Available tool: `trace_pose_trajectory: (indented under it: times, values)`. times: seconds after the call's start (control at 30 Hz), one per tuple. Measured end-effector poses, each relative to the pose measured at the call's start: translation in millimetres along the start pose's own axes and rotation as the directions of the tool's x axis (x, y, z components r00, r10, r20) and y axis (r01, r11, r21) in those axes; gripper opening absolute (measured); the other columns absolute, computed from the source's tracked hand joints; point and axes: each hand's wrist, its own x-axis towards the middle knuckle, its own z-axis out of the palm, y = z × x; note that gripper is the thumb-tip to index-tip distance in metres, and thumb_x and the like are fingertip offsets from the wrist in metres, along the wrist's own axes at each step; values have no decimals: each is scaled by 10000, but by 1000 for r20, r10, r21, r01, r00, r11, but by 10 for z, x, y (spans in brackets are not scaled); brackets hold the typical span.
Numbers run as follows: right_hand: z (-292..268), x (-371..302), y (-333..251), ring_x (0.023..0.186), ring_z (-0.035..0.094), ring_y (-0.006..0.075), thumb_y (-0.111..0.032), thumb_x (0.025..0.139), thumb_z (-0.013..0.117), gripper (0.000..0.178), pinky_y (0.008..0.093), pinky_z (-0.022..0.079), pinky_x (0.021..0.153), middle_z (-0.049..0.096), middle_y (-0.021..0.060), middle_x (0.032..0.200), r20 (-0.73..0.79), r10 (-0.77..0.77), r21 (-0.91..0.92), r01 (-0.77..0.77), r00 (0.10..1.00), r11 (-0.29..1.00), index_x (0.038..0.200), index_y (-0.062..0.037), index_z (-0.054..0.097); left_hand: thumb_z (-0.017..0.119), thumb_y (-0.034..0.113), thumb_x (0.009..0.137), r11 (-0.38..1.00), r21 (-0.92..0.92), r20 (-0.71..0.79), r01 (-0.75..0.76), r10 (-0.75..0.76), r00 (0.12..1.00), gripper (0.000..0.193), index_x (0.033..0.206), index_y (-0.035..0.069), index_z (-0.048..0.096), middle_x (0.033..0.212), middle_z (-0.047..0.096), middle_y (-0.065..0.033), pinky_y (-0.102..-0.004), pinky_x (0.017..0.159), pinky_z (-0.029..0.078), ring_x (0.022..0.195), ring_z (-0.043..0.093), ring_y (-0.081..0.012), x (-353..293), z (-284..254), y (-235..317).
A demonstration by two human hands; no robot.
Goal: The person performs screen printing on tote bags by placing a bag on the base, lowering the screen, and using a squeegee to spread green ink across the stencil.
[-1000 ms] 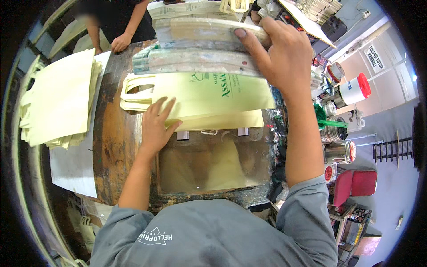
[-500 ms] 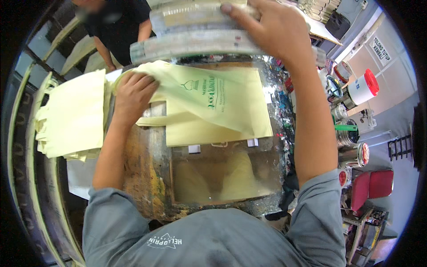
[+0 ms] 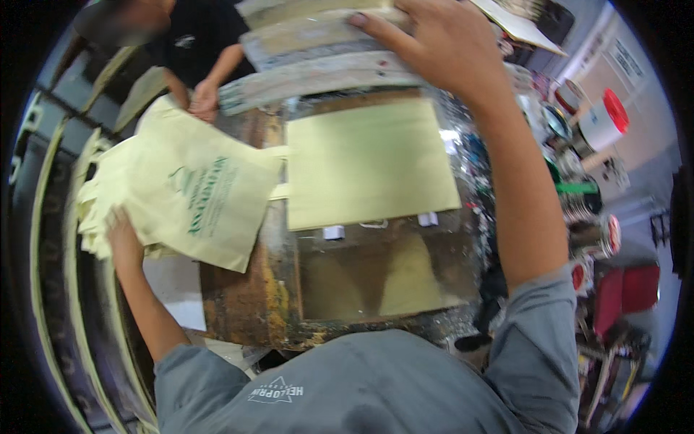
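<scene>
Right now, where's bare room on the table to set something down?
Stained wood between the printed bag and the glossy panel; the panel itself, between the blank bag and the grey shirt. Crowded: leftward, printed bag and left hand; far side, frame and right hand; right, cans.

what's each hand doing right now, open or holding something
Left hand: at the printed bag, grip too blurred to tell.
Right hand: closed, holding the pale frame.
</scene>
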Motion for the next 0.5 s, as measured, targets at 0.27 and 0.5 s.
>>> trace_pose_trajectory:
  times: [0.27, 0.5]
  values:
    - [-173, 250, -42, 737, 642, 169, -759, 1086, 379, 818, 302, 511, 598, 725, 60, 836, 230, 84, -24, -81, 970, 996, 1187, -50, 776, 588, 813, 921, 83, -707, -478, -702, 676, 562, 1059, 1682, 101, 398, 1764, 318, -182, -719, 1297, 50, 1647, 213, -437, -1855, -1431, 3530]
    - [-59, 141, 0, 690, 599, 125, -738, 1087, 413, 776, 285, 486, 548, 700, 35, 807, 212, 117, 47, -130, 970, 990, 1255, -63, 759, 553, 897, 866, 102, -717, -484, -690, 640, 597, 1169, 1712, 123, 328, 1801, 220, -168, -786, 1261, 26, 1643, 181, -480, -2109, -1190, 4045]
